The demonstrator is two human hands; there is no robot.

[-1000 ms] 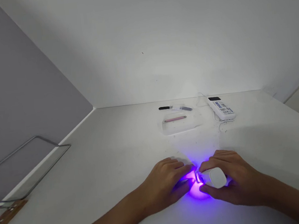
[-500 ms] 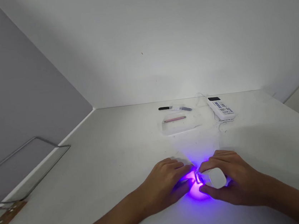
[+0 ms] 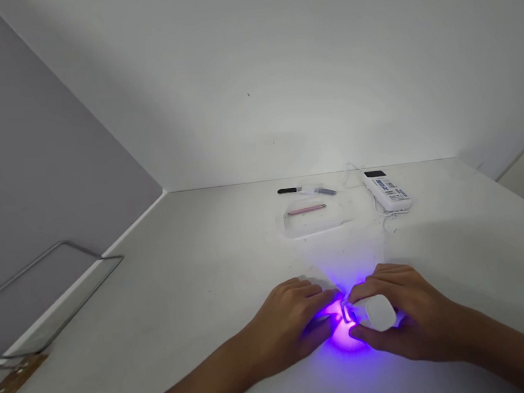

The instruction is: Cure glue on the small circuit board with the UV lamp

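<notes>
My right hand [image 3: 411, 318] rests on the white table [image 3: 196, 280] with its fingers wrapped round a small white lamp [image 3: 374, 313] that throws violet light to the left. My left hand [image 3: 290, 322] lies palm down on the table, fingers curled, with the thumb tip right in the glow at the lamp's mouth. What, if anything, the left fingers hold is hidden. The two hands nearly touch.
Further back lie a clear plastic case [image 3: 314, 219] with a pink stick in it, a black-tipped tool [image 3: 306, 190], and a white power bank [image 3: 387, 190] with a thin cable. A metal wire frame [image 3: 53, 277] juts over the table's left edge by the grey wall.
</notes>
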